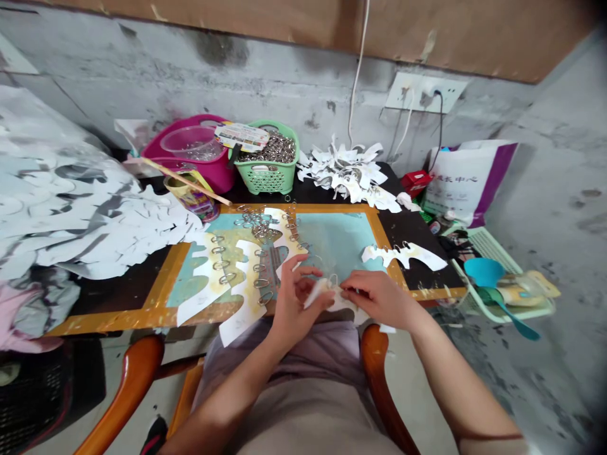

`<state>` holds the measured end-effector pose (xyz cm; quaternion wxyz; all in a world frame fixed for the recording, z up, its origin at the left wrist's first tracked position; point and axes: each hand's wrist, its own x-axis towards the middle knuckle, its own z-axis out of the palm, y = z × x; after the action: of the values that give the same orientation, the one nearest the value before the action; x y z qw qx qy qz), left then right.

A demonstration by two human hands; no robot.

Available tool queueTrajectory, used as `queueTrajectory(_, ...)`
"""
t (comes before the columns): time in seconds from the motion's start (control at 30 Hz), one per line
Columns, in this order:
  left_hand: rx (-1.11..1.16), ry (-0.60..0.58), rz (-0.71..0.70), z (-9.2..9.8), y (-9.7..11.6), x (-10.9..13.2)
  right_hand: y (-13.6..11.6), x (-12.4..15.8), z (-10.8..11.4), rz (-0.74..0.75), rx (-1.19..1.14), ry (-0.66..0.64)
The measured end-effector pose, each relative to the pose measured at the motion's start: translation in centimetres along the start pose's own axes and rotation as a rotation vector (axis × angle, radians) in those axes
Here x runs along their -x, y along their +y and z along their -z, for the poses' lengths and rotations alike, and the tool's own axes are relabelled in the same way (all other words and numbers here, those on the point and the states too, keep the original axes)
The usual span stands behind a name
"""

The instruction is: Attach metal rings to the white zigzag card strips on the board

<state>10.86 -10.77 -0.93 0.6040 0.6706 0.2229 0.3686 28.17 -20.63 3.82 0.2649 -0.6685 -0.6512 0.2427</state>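
Soft, even indoor light, faint shadows, mild blur, strong wide-angle bowing toward the darkened corners.

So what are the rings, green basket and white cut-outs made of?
The rings look like polished metal, from their silvery shine. The green basket looks like moulded plastic, with an even lattice. The white cut-outs seem paper or thin card, going by their crisp edges.
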Motion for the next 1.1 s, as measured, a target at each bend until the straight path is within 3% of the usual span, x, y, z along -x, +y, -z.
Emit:
queueTrajectory(0.07,-0.284,0.052,-0.081,-0.3,-1.2,-0.1,1.1,-0.8,-0.1,0.023,0.237,0.012)
queueTrajectory(0.13,-0.597,0.012,-0.167,-0.6,-2.3,0.0,2.6,-1.4,-0.8,0.022,0.407,0.113)
queueTrajectory(0.27,-0.955,-0.069,-0.235,-0.7,-3.4,0.5,5.0,-0.9,-2.5,0.025,0.302,0.345)
queueTrajectory(0.33,-0.964,-0.059,-0.241,-0.6,-3.2,0.7,5.2,0.3,-3.4,0.002,0.178,0.476)
queueTrajectory(0.4,-0.909,-0.064,-0.228,-0.5,-3.0,0.8,5.1,1.5,-4.4,0.004,0.116,0.525)
queueTrajectory(0.63,-0.726,-0.050,-0.112,-0.2,-1.9,1.4,5.0,3.2,-6.9,0.114,0.153,0.389)
queueTrajectory(0.77,-0.661,0.021,-0.220,0.8,-0.9,1.2,5.2,3.1,-6.8,0.114,0.134,0.378)
queueTrajectory(0.83,-0.709,-0.069,-0.334,1.1,-0.6,0.9,5.3,3.0,-6.8,0.124,0.139,0.387)
queueTrajectory(0.97,-0.820,-0.419,-0.420,0.7,-1.2,0.2,5.7,2.9,-7.2,0.124,0.213,0.467)
queueTrajectory(1.1,-0.837,-0.444,-0.396,0.3,-2.1,0.0,5.8,2.9,-7.3,0.114,0.223,0.464)
